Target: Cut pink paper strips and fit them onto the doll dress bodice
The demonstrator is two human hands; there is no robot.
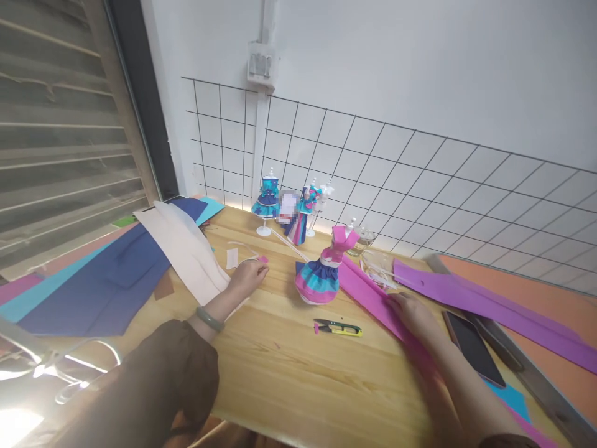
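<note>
My left hand (247, 277) is closed in a pinch over the table, a small pink fabric scrap (263, 259) at its fingertips. To the right, my right hand (411, 316) has its fingers closed on the edge of a long bright pink fabric strip (364, 290). Between my hands stands a miniature dress form wearing a doll dress (319, 279) with a pink crossed top and a blue, turquoise and pink skirt. Yellow-handled thread snips (342, 328) lie in front of it, a tiny pink snippet beside the blades.
Blue fabric (107, 274) and white fabric (186, 249) lie at left. Small dressed forms (265, 202) stand at the back before a wire grid (373, 155). A glass (362, 239), purple fabric (448, 289) and a phone (473, 348) are at right.
</note>
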